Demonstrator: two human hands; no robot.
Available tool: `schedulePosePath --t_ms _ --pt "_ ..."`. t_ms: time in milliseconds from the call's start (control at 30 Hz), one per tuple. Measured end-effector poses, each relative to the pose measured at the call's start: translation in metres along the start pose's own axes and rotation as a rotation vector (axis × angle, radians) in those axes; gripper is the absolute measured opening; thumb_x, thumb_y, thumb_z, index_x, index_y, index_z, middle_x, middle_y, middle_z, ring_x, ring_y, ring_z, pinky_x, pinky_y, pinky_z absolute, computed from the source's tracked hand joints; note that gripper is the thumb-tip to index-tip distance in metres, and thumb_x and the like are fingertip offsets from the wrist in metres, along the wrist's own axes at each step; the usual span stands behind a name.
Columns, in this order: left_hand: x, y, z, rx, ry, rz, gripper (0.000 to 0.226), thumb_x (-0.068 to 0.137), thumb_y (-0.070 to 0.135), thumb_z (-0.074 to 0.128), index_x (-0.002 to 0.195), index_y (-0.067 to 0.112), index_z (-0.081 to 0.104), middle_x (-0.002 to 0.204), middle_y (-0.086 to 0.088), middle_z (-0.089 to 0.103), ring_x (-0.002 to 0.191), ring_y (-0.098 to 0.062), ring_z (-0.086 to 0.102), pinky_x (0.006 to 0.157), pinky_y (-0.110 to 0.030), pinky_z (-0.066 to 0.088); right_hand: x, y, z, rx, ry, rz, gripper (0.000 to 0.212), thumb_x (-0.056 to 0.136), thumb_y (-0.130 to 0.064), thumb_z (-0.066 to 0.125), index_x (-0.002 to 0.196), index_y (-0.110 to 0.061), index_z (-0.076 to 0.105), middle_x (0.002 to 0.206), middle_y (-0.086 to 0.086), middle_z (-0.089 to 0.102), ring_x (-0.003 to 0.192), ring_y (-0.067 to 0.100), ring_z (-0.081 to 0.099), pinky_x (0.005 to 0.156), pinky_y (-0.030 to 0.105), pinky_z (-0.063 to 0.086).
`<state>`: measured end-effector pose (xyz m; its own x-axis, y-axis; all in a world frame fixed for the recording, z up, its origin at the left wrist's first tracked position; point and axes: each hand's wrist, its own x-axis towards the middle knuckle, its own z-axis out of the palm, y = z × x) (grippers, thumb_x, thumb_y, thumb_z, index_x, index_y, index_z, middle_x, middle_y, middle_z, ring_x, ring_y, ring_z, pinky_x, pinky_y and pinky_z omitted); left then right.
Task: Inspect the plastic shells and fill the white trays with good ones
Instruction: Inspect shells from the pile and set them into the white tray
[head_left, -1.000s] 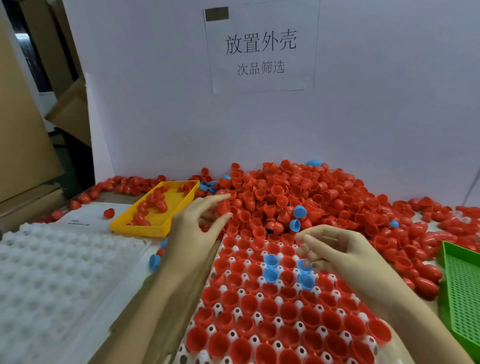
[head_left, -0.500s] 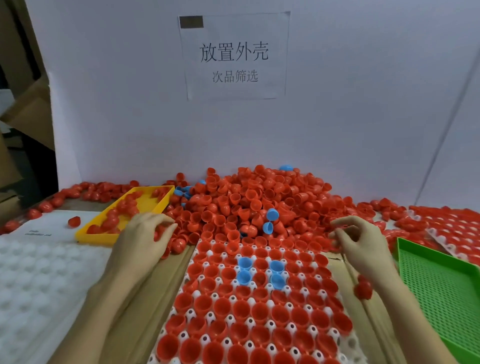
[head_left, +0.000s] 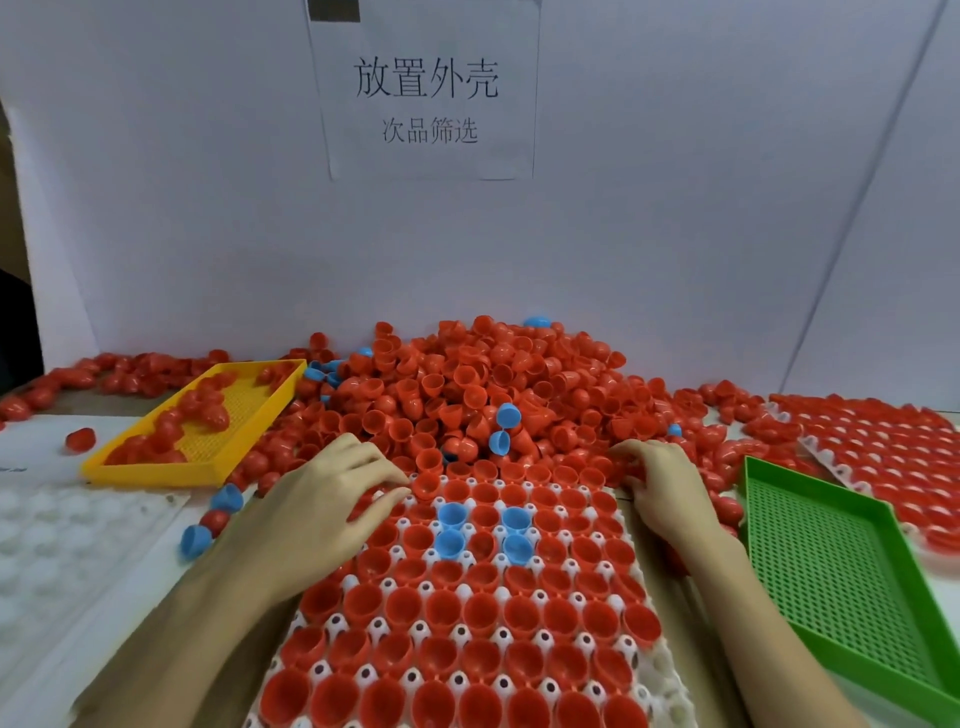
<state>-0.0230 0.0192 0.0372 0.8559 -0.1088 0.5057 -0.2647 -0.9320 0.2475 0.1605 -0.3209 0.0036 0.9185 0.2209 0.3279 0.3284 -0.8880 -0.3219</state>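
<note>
Flanking the white tray (head_left: 655, 675) — left hand (head_left: 332, 499), right hand (head_left: 662, 486).

A white paper sheet (head_left: 426, 93) stuck on the pale wall behind the desk carries two lines of black Chinese print: large characters "放置外壳" on top, and smaller ones "次品筛选" beneath. No other writing is legible.

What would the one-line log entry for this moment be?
hands: left on tray far row, right at pile edge | grasp: unclear | tray: nearly full
</note>
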Motion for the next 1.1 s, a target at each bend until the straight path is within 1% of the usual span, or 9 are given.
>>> schedulePosePath --t_ms 133,200,267,367,533,633,767,933,1100 --pt "0.0 0.0 0.0 0.008 -0.003 0.007 0.013 0.096 0.033 0.069 0.106 0.029 0.076 0.099 0.024 0.057 0.097 0.009 0.053 0.078 -0.012 0.047 0.001 -0.001 0.0 0.145 0.112 0.031 0.04 0.094 0.011 0.053 0.112 -0.015 0.076 0.111 0.006 0.075 0.109 0.025 0.067 0.096 0.042 0.057" --pt "-0.001 0.0 0.001 0.015 -0.002 0.012 0.013 0.095 0.033 0.07 0.106 0.029 0.076 0.099 0.024 0.057 0.097 0.007 0.054 0.077 -0.011 0.047 0.001 -0.003 -0.004 0.208 0.196 0.018 0.035 0.092 0.012 0.057 0.108 -0.011 0.077 0.104 0.005 0.077 0.1 0.021 0.07 0.09 0.032 0.057" --pt "-0.001 0.002 0.001 0.001 0.008 0.001 0.012 0.095 0.033 0.07 0.105 0.03 0.076 0.099 0.024 0.058 0.098 0.006 0.056 0.078 -0.011 0.046 -0.002 -0.009 -0.015 0.324 0.303 0.008 0.029 0.092 0.008 0.064 0.104 -0.013 0.079 0.098 -0.002 0.077 0.09 0.008 0.069 0.086 0.018 0.053" --pt "0.001 0.01 0.0 -0.091 0.057 -0.037 0.011 0.094 0.029 0.072 0.104 0.032 0.077 0.098 0.025 0.062 0.103 0.002 0.059 0.082 -0.012 0.047 -0.01 -0.024 -0.035 0.62 0.36 -0.015 0.021 0.092 -0.004 0.074 0.099 -0.023 0.08 0.091 -0.014 0.077 0.089 -0.001 0.071 0.084 0.014 0.056" --pt "0.003 0.036 -0.005 -0.389 0.07 -0.098 0.017 0.092 0.027 0.075 0.105 0.037 0.077 0.101 0.025 0.071 0.102 0.001 0.067 0.086 -0.01 0.051 -0.037 -0.075 -0.057 1.198 0.04 0.015 0.013 0.092 -0.02 0.076 0.101 -0.027 0.081 0.104 -0.002 0.079 0.102 0.016 0.075 0.089 0.029 0.059" --pt "0.003 0.048 -0.003 -0.612 -0.027 -0.143 0.028 0.089 0.036 0.077 0.116 0.042 0.072 0.109 0.02 0.073 0.104 -0.007 0.071 0.087 -0.021 0.057 -0.05 -0.104 -0.056 1.281 -0.166 0.02 0.012 0.091 -0.025 0.077 0.103 -0.025 0.081 0.11 0.0 0.078 0.107 0.018 0.074 0.092 0.03 0.058" --pt "0.002 0.06 0.005 -0.834 -0.119 -0.183 0.059 0.084 0.043 0.083 0.137 0.047 0.056 0.122 0.018 0.069 0.107 -0.013 0.074 0.091 -0.029 0.06 -0.063 -0.127 -0.052 1.406 -0.349 0.012 0.018 0.087 -0.026 0.079 0.104 -0.018 0.08 0.111 0.008 0.077 0.107 0.024 0.074 0.086 0.025 0.059" --pt "0.002 0.066 0.012 -0.983 -0.081 -0.19 0.053 0.095 0.024 0.076 0.14 0.031 0.049 0.106 -0.005 0.077 0.092 -0.025 0.078 0.088 -0.032 0.061 -0.071 -0.137 -0.044 1.431 -0.384 -0.012 0.018 0.088 -0.024 0.079 0.098 -0.009 0.073 0.102 0.018 0.076 0.096 0.031 0.076 0.082 0.029 0.061" --pt "0.004 0.067 0.01 -1.042 -0.077 -0.239 0.024 0.1 0.018 0.063 0.123 0.013 0.058 0.099 -0.01 0.078 0.083 -0.029 0.078 0.078 -0.03 0.061 -0.069 -0.133 -0.044 1.273 -0.308 -0.105 0.013 0.095 -0.022 0.073 0.098 -0.01 0.069 0.098 0.013 0.077 0.089 0.03 0.077 0.082 0.028 0.061"
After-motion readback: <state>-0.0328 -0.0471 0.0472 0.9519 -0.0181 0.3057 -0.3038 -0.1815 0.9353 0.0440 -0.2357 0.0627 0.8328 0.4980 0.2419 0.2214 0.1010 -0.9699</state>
